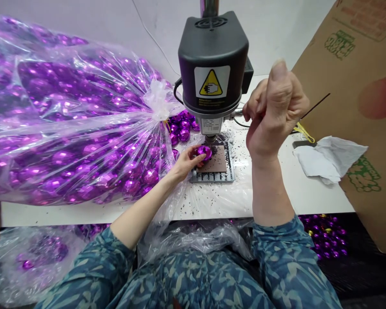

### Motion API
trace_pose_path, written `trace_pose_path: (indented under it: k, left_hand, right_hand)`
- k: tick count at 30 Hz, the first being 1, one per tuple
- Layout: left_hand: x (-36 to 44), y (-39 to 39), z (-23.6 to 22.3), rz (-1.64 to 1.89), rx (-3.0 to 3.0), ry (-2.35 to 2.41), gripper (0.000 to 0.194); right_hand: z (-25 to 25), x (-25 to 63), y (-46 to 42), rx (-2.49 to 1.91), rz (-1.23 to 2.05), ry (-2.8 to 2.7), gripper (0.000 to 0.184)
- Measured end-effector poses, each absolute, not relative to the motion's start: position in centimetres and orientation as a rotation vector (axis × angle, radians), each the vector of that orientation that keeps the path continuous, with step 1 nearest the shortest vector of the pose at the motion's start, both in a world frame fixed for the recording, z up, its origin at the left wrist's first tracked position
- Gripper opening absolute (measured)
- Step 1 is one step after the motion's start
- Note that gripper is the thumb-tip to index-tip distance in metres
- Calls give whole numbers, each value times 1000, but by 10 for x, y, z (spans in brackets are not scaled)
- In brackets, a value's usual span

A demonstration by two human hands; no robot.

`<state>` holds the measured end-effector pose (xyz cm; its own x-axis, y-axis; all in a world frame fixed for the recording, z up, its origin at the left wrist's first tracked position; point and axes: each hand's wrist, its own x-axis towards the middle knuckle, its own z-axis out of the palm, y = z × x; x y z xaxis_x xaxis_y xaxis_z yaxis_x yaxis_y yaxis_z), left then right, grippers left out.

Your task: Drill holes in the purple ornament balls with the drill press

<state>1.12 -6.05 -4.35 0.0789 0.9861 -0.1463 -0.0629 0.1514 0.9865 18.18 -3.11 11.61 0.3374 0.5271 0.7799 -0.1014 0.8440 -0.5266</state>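
Purple ball (204,152); blue leaf-print sleeves (284,249)

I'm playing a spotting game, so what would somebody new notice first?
Probably the huge, clear plastic bag bulging with shiny purple balls, filling much of the left side. Next, the rounded black machine at top centre, with its yellow warning triangle. Below it, the left hand holds a faceted, shiny purple ball by a flat brown board.
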Motion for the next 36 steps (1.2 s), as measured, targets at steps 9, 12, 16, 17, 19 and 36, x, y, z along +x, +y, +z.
trace_pose_path:
  k: [9, 12, 16, 17, 19, 36]
  left_hand:
    - [18, -61, -45, 1036, 1346, 1333, 52]
    - [26, -63, -45, 1056, 1528, 1424, 52]
    - [37, -64, -46, 1083, 1674, 1518, 53]
    - [39, -63, -47, 1092, 1675, 1503, 53]
    - [40, -62, -50, 1113, 1655, 1447, 52]
    - [39, -60, -55, 1130, 1592, 1371, 53]
  right_hand:
    - [112, 183, -30, -481, 388, -1202, 55]
    - [113, 183, -32, -469, 406, -1182, 56]
    - [115, 183, -32, -478, 436, -1177, 60]
    - [115, 183, -32, -474, 438, -1176, 61]
    - [115, 183, -33, -460, 437, -1166, 62]
    - [79, 185, -40, -241, 288, -1169, 66]
